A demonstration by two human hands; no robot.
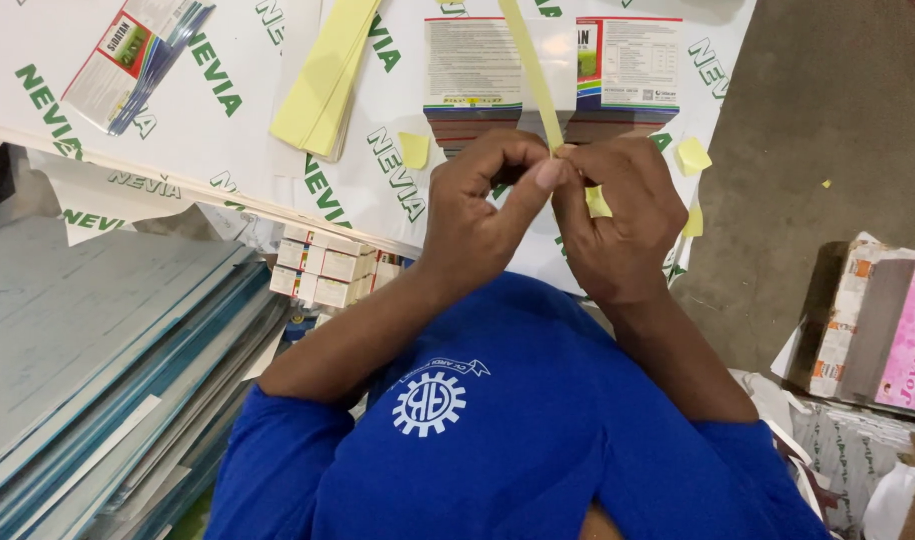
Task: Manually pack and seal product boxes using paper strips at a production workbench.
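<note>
Between both hands [553,205], pinched yellow paper strip [530,70]

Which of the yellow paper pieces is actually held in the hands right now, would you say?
The long narrow yellow paper strip, pinched between both hands' fingertips; the yellow paper stack and small scraps lie loose.

Yellow paper strip [534,80] runs off the top edge; its lower end is hidden inside the pinch of left hand [483,215] and right hand [618,225], so the grip point itself can't be seen. Stack of printed leaflets [553,75] partly covered by both hands, front edge hidden. Bundle of yellow strips [328,75] cut by the top edge. Small cartons [328,270] half tucked under the white printed sheet [218,110]. Pink box [903,330] cut by the right edge. Grey boards [88,350] run off left and bottom. Yellow scraps [693,155] too small to tell their shape.
</note>
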